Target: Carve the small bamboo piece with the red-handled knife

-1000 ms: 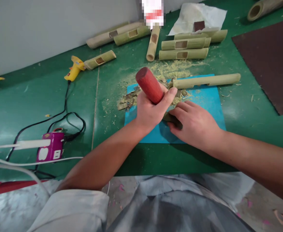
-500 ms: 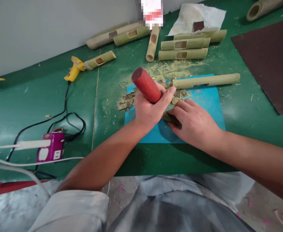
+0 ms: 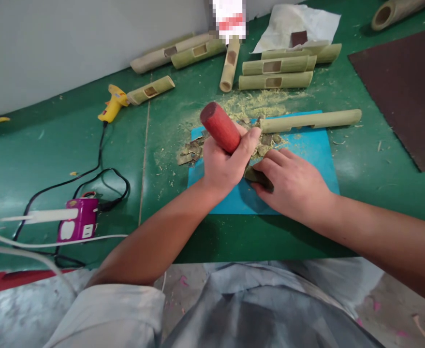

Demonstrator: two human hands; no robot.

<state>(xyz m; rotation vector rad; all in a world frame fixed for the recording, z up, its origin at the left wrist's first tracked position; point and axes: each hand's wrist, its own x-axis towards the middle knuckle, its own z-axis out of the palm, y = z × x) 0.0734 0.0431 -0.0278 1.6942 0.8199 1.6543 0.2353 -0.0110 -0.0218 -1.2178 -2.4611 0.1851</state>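
Observation:
My left hand [image 3: 221, 166] is wrapped round a thick red handle [image 3: 220, 128]; the tool's working end is hidden below the fist. Close to its right, my right hand [image 3: 292, 179] grips a small dark green-brown piece [image 3: 257, 178], possibly bamboo, over the blue mat [image 3: 230, 203]. Fingers cover much of that piece. Just beyond the hands, a pale bamboo tube [image 3: 324, 119] with a notch in its side lies across the mat. Bamboo chips [image 3: 190, 150] and shavings are strewn at the mat's left and far side.
Several bamboo tubes with cut windows [image 3: 275, 81] lie at the back. A yellow glue gun [image 3: 113, 104] touches another tube on the left, its cord running to a purple power adapter [image 3: 78, 220]. A dark brown sheet [image 3: 408, 96] covers the right of the green table [image 3: 176, 237].
The view has shifted very slightly. Both hands keep the same grip and nearly the same place; the red handle leans almost as before.

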